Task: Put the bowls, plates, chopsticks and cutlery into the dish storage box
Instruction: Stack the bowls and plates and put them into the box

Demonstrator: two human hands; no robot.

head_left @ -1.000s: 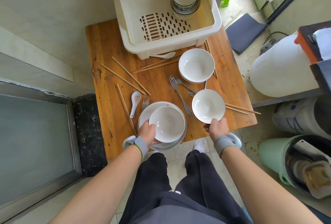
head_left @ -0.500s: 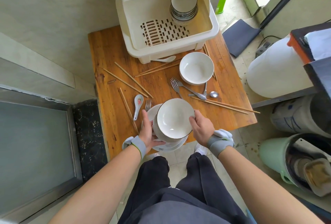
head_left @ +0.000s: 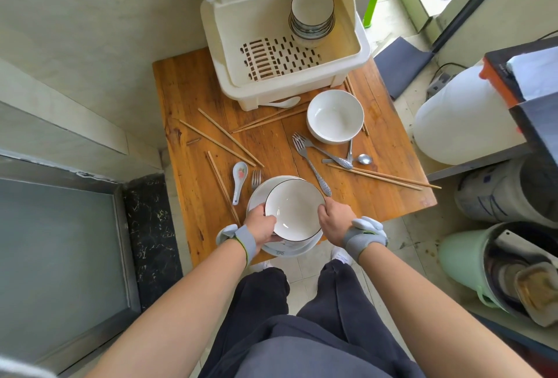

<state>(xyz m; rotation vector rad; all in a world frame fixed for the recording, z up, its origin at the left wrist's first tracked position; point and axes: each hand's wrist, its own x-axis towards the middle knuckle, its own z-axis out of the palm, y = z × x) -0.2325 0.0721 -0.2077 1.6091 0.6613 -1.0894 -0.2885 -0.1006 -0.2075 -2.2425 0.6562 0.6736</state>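
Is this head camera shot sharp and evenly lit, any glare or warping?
Head view: sharp on the wooden table; soft daylight, faint shadows; wide-angle bending at the edges; mild glare on the white plastic barrel; both hands grip the dark-rimmed white bowl unblurred.

A wooden table (head_left: 193,100) stands against a pale tiled wall (head_left: 90,30). To its right sit a white plastic container (head_left: 462,124), a dark mat (head_left: 398,65) on the floor, and a green bucket (head_left: 459,260) — the bucket holds indistinct items. To the left, a black marble strip (head_left: 151,241) borders a grey metal-framed panel (head_left: 57,254).
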